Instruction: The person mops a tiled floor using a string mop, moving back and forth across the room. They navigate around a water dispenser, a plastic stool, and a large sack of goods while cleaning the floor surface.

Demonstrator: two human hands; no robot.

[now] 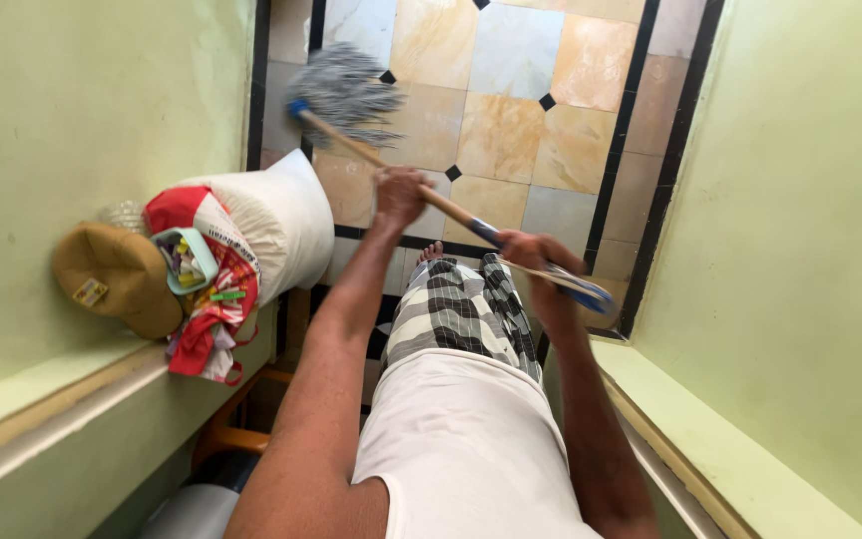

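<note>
Around the wooden mop handle (pixel 421 188), both fists clenched: left hand (pixel 398 196) at mid-shaft, right hand (pixel 531 255) near the blue-wrapped butt end (pixel 576 289). Long axis slanting from lower right, by the hip, up and left to the grey string mop head (pixel 344 93), spread on the marble tiled floor (pixel 521 110) ahead of the bare toes. Left hand nearer the head. Off to the left, on the green ledge (pixel 42 394): a stuffed white sack (pixel 281 220), a red-and-white bag (pixel 202 289), a small teal basket (pixel 184 262) holding coloured clothes pegs, a tan cap (pixel 117 277).
</note>
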